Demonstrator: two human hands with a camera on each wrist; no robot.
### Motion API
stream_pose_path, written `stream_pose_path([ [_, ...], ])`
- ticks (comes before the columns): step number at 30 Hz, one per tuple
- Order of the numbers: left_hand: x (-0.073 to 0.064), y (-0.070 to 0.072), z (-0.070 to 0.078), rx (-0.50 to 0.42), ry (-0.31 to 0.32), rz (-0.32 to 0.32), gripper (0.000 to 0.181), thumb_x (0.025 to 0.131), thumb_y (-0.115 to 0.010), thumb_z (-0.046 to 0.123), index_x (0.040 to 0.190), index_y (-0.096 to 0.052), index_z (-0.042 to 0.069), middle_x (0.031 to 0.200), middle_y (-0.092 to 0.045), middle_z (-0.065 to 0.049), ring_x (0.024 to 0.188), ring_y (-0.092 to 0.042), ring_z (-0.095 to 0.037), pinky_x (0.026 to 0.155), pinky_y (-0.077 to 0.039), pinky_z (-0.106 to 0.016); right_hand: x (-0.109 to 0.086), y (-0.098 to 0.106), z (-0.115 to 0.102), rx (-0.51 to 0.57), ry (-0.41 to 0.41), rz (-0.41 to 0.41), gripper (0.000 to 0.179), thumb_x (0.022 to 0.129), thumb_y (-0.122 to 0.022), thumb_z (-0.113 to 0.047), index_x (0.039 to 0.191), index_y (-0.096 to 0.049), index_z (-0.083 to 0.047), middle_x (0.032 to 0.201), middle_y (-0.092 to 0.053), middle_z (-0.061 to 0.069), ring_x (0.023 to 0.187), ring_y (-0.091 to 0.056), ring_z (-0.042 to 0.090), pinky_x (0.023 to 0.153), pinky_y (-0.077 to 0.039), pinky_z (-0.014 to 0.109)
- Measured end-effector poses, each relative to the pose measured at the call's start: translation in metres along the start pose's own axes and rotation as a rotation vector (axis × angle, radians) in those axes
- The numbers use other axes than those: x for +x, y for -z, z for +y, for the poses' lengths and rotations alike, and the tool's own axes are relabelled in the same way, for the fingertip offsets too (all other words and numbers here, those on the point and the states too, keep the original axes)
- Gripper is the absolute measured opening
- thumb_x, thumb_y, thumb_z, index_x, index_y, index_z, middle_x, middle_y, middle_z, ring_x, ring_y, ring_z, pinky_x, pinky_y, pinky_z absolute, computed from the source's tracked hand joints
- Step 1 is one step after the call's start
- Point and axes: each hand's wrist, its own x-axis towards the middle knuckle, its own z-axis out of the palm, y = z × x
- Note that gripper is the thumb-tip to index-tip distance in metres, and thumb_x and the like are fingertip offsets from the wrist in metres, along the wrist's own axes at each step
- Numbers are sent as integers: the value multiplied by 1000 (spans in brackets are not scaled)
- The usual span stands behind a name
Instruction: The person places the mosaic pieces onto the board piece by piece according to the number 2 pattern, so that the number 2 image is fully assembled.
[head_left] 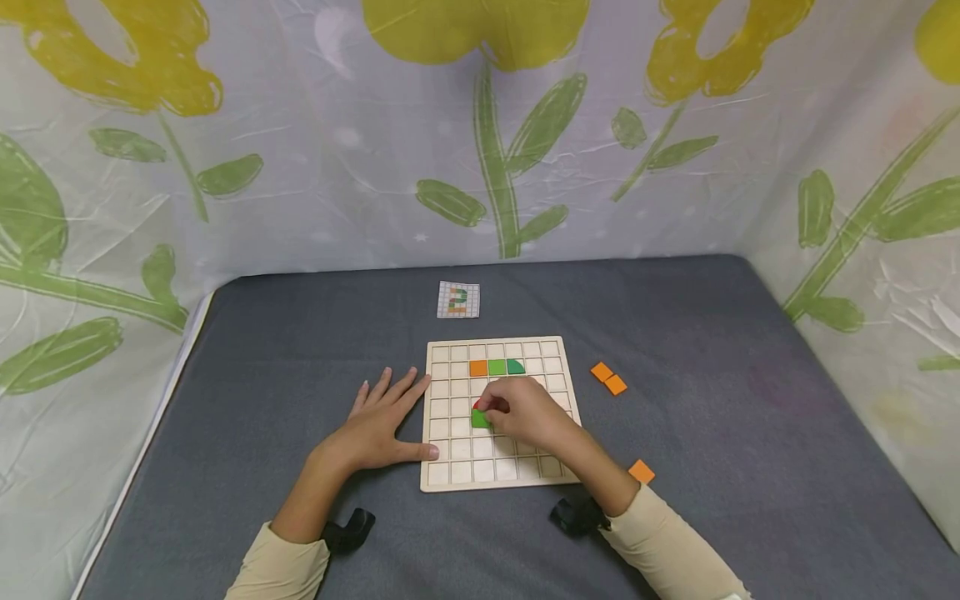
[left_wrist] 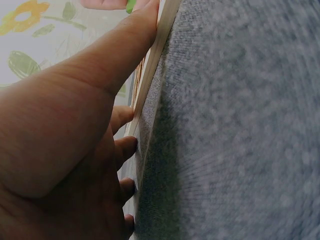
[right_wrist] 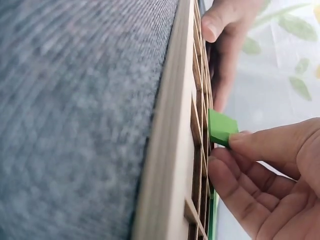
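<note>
A wooden grid board [head_left: 460, 472] lies on the grey cloth. Over its middle, my right hand [head_left: 528, 412] pinches a green square tile [right_wrist: 221, 126] between thumb and fingers; the right wrist view shows it tilted and standing up off the grid. Just beyond that tile a bit of red piece [head_left: 476, 406] shows, mostly covered by the fingers. In an upper row sit an orange square [head_left: 478, 367], a green square [head_left: 497, 367] and a darker green rounded piece [head_left: 515, 367]. Fingers spread, my left hand [head_left: 378, 433] rests with its thumb and a fingertip at the board's left edge.
Two orange tiles [head_left: 608, 378] lie together right of the board, and another orange tile [head_left: 641, 472] is beside my right forearm. Behind the board is a small pattern card [head_left: 458, 300]. A flower-printed curtain [head_left: 315, 167] surrounds the table.
</note>
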Motion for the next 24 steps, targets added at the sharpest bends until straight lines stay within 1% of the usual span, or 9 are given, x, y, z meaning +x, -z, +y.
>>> stream_pose_path([
  [3,0,0,0,4,2,-1,107,79,-75,65,160,-28,14,163,-23,-18,149,-6,-48,113,-3,-69,0,0,-1,-21,-2,-19,14,86,-72,4,86,-75,-10,83,-70,-5,73,-58,6,67,-49,25],
  [8,1,0,0,7,8,-2,107,78,-75,65,160,-28,14,163,-23,-17,149,-6,-48,113,-3,-69,-1,0,-3,-33,10,-48,14,83,-72,6,85,-76,-7,86,-72,-2,78,-61,11,70,-51,28],
  [11,1,0,1,9,8,-3,108,78,-75,65,160,-28,14,163,-23,-17,149,-6,-48,113,-3,-69,-2,-1,-4,-90,23,-58,11,83,-74,4,85,-77,-6,86,-71,-2,78,-61,13,70,-51,28],
  [13,1,0,1,10,9,-5,108,78,-75,66,160,-28,14,163,-23,-18,149,-6,-48,113,-3,-69,-3,-2,-5,-151,46,-63,10,83,-75,2,83,-77,-7,82,-67,-3,75,-58,12,67,-49,27],
  [15,1,1,1,13,9,-5,108,78,-75,66,160,-28,13,163,-23,-18,149,-6,-48,113,-3,-69,-5,-2,-6,-217,92,-70,11,83,-76,1,78,-76,-8,75,-60,-3,69,-52,11,62,-45,25],
  [17,1,1,1,13,10,-5,108,78,-75,66,160,-28,13,163,-23,-18,149,-6,-48,113,-3,-69,-6,-2,-7,-255,137,-73,15,82,-76,2,73,-73,-10,70,-52,-4,64,-46,10,58,-40,24],
  [20,1,1,1,14,13,-4,108,78,-74,66,160,-28,13,163,-23,-18,149,-6,-48,113,-3,-69,-7,3,-6,-221,184,-105,19,82,-75,3,69,-71,-11,67,-48,-7,63,-42,8,57,-38,22],
  [22,1,1,1,10,14,-9,108,78,-74,67,160,-27,14,163,-22,-18,149,-6,-47,113,-3,-68,-8,10,-1,-157,190,-153,17,82,-74,3,73,-73,-11,69,-52,-9,65,-44,4,59,-41,21],
  [24,1,1,1,3,13,-12,108,78,-74,66,160,-27,14,163,-22,-17,149,-5,-47,113,-2,-68,-10,22,6,-102,171,-195,14,83,-74,2,76,-75,-10,73,-57,-10,67,-49,3,63,-44,22],
])
